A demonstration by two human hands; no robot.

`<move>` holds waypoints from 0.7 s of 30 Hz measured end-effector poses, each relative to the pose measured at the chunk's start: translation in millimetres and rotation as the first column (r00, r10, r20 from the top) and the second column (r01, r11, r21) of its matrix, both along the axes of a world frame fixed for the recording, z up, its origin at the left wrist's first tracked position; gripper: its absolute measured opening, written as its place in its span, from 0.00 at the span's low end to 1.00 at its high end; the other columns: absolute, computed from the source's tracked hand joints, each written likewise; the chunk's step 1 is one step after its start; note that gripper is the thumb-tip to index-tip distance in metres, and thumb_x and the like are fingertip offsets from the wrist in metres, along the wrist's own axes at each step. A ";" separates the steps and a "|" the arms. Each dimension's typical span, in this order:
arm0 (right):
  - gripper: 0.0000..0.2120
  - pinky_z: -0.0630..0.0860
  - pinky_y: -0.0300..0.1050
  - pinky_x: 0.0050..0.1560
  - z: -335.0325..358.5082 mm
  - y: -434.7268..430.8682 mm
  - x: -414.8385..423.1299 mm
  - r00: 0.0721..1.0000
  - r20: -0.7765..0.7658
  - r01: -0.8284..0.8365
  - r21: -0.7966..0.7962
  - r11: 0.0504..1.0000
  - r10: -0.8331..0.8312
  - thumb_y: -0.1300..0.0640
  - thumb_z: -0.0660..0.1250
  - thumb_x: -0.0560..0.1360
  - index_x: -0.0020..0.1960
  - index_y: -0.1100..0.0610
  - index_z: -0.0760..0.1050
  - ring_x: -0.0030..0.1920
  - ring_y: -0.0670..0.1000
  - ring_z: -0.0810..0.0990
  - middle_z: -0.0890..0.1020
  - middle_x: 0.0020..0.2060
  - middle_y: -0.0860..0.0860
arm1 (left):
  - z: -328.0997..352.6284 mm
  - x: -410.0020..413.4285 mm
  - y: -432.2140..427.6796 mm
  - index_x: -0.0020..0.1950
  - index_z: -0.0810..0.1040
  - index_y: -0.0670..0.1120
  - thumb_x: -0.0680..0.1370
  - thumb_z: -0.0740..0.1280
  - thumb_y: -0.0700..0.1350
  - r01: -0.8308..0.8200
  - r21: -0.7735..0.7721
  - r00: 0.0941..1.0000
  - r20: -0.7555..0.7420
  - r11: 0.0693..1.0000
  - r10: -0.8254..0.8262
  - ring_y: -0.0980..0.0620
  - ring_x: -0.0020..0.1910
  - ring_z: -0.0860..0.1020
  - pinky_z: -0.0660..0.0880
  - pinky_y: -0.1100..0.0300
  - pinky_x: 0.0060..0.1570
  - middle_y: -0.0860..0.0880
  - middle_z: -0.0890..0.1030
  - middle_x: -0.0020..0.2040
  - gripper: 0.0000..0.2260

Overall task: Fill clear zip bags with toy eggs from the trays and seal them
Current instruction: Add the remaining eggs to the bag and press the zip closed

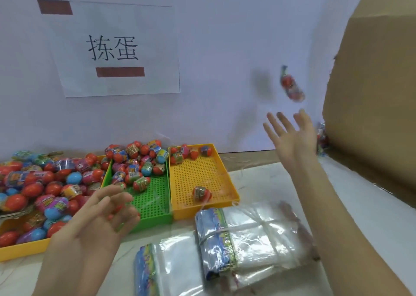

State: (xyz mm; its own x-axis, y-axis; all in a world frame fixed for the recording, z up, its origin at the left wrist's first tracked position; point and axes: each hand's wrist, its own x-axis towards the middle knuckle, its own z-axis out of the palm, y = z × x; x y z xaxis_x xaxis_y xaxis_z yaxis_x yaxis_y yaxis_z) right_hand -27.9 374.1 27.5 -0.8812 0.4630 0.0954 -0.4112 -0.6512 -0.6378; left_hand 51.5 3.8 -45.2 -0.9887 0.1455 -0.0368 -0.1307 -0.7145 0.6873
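Both hands hold nothing; right hand (292,138) splayed under airborne filled bag (292,85); left hand (96,219) relaxed.

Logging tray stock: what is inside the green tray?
Toy eggs piled at the far end of the green tray; bare mesh nearer. The left hand covers its near-left corner.

airborne bag (292,84): motion-blurred | left hand (94,223): fingers blurred | left tray (22,249): cut by frame edge

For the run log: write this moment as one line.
filled bag airborne, near cardboard box | right hand open, raised | left hand open near green tray
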 end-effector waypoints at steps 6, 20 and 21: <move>0.14 0.82 0.47 0.52 -37.8 -23.8 8.2 0.956 0.290 -0.208 0.564 0.799 0.043 0.63 0.63 0.81 0.66 0.59 0.75 0.50 0.57 0.86 0.85 0.55 0.59 | -9.6 -5.9 -5.1 0.73 0.61 0.27 0.85 0.38 0.39 0.124 0.117 0.992 -0.040 0.985 -0.120 0.23 0.70 0.64 0.51 0.37 0.75 0.21 0.63 0.69 0.23; 0.03 0.79 0.43 0.47 -20.4 -108.0 21.9 0.939 0.341 -0.329 0.926 -0.187 0.037 0.53 0.68 0.79 0.50 0.46 0.81 0.44 0.43 0.82 0.82 0.45 0.43 | -0.5 1.2 10.7 0.40 0.84 0.51 0.80 0.65 0.34 -0.294 -0.750 0.954 -0.267 0.592 0.135 0.49 0.40 0.83 0.77 0.54 0.44 0.48 0.85 0.40 0.16; 0.03 0.78 0.41 0.47 -22.1 -110.6 22.4 0.930 0.365 -0.347 0.907 -0.239 0.038 0.52 0.69 0.79 0.50 0.45 0.80 0.45 0.42 0.80 0.81 0.45 0.42 | -1.3 2.4 10.8 0.41 0.84 0.54 0.80 0.66 0.34 -0.323 -0.801 0.944 -0.314 0.504 0.105 0.51 0.41 0.83 0.77 0.56 0.44 0.50 0.85 0.41 0.16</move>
State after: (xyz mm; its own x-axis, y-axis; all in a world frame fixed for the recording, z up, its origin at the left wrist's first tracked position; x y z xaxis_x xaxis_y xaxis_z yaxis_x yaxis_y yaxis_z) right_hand -5.6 263.6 5.4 -0.9685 -0.2365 0.0781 -0.2343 0.7589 -0.6076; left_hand 54.0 14.5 -46.5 -0.9826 -0.0622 0.1752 0.1582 0.2151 0.9637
